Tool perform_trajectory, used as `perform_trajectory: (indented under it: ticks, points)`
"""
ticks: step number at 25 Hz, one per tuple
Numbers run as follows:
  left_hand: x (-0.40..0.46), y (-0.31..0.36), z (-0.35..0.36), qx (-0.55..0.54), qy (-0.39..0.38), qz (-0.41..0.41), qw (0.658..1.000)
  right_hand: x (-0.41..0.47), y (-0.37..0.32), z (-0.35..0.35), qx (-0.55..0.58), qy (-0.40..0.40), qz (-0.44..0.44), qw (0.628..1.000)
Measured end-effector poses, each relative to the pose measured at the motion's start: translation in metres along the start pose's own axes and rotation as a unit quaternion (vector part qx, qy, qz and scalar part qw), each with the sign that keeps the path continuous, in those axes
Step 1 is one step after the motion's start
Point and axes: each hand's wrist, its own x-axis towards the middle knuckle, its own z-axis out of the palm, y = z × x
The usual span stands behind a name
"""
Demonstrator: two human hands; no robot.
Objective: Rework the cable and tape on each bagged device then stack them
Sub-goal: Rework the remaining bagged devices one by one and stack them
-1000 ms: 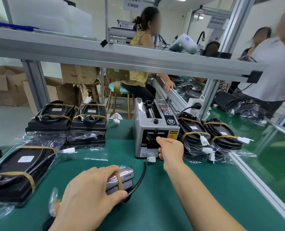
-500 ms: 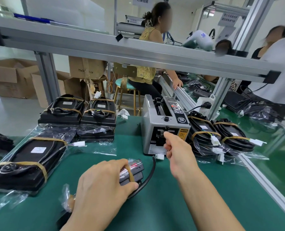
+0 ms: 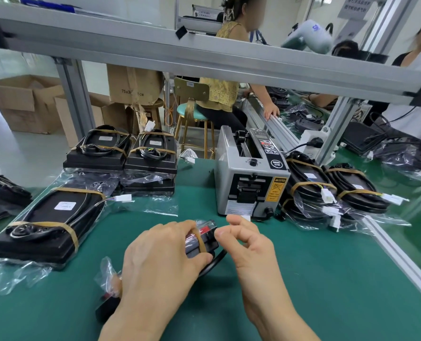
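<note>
A small black bagged device (image 3: 205,232) lies on the green mat (image 3: 315,279) in front of me, with a tan tape band (image 3: 200,239) round it and a black cable (image 3: 216,260) curving out from under it. My left hand (image 3: 160,264) lies over the device and grips it, thumb at its near edge. Just right of it hovers my right hand (image 3: 248,244), fingers curled and fingertips close to the device's end. I cannot make out whether a strip of tape sits between those fingers. The grey tape dispenser (image 3: 248,183) stands right behind.
Banded bagged devices are stacked at the back left (image 3: 121,156), and more lie right of the dispenser (image 3: 327,190). A large one (image 3: 49,225) sits at my left. An aluminium rail (image 3: 389,244) edges the mat on the right. People work beyond the frame.
My right hand has drawn back from the dispenser's outlet to the end of the device. The left hand has stayed on the device. My head has moved closer.
</note>
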Motion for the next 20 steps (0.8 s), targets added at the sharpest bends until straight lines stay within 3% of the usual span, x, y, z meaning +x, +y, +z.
perform_trajectory:
  ticks: [20]
  points:
    - [-0.0002, -0.0016, 0.0008, -0.006, -0.007, -0.006, 1.0, 0.0006, 0.0069, 0.0077, -0.014, 0.048, -0.029, 0.998]
